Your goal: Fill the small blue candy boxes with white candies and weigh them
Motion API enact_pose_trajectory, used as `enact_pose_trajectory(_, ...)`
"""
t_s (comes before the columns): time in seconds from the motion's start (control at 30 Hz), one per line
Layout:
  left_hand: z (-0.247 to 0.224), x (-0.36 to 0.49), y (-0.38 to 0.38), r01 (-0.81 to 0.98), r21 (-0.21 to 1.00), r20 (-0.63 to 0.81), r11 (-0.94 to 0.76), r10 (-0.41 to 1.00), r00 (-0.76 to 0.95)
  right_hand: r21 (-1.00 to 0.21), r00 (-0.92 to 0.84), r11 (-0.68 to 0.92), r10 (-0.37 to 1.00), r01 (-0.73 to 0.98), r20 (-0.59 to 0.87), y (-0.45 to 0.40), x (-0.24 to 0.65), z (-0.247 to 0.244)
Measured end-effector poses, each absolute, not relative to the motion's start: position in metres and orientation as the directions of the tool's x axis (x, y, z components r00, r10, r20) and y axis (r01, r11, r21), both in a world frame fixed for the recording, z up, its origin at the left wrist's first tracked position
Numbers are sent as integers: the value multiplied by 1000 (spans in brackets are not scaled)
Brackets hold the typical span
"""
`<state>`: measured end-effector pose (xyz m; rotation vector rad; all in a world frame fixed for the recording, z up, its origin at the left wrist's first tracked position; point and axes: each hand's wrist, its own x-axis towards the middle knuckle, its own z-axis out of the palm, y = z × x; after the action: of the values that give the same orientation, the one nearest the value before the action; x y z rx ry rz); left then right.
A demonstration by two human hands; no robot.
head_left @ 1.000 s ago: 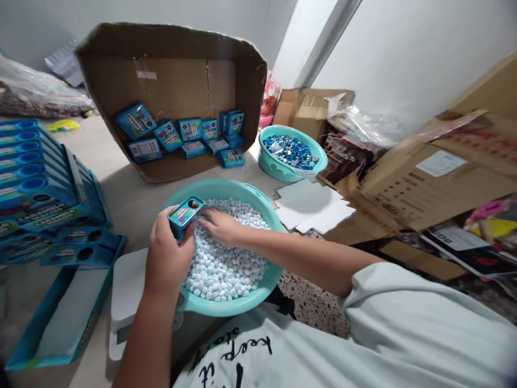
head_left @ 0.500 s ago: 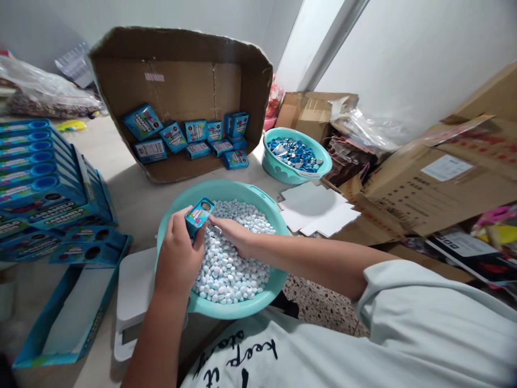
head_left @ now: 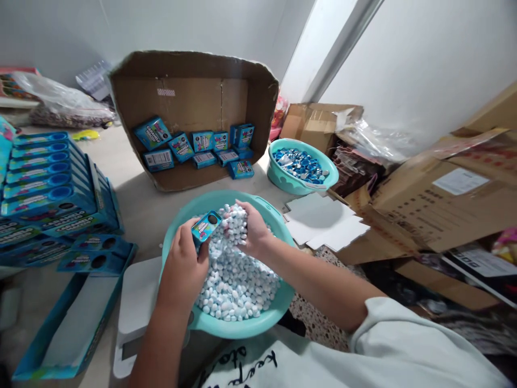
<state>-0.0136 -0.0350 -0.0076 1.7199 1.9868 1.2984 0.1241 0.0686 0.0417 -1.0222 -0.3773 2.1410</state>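
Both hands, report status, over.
Left hand gripping small blue rectangular box. Right hand cupping small white pellets over round teal plastic basin. White plastic scale beside basin.

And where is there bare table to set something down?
Tabletop shows bare between the stacked blue packs, open carton, teal basin and white scale. Crowded: right of the basin, with white card and brown boxes.

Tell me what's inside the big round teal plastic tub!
Small, rounded, whitish pieces fill much of the tub. The right hand cups some above the rest. The pieces hide its bottom, so I can't see if anything is buried there.
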Motion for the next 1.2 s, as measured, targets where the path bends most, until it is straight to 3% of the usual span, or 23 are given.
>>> enact_pose_trajectory(0.13, -8, -16, -36, 720, 685, 394, -110, 887, -240, -500, -278, -549, 810, -670, -516, 72, 118, 68)
enact_pose_trajectory(0.23, -8, -17, -36, 736, 647, 442, -198, 884, -151, -537, -225, -472, 858, -699, -462, 72, 109, 76)
enact_pose_trajectory(0.57, -6, -19, -37, 727, 609, 476, -319, 879, -13, -721, -214, -323, 946, -613, -242, 66, 101, 62)
enact_pose_trajectory(0.77, -6, -15, -40, 707, 633, 488, -315, 872, -48, -814, -230, -189, 971, -549, -70, 63, 104, 60)
enact_pose_trajectory(1.2, -7, -15, -40, 721, 620, 501, -310, 863, -60, -871, -274, -66, 958, -487, 81, 59, 103, 54)
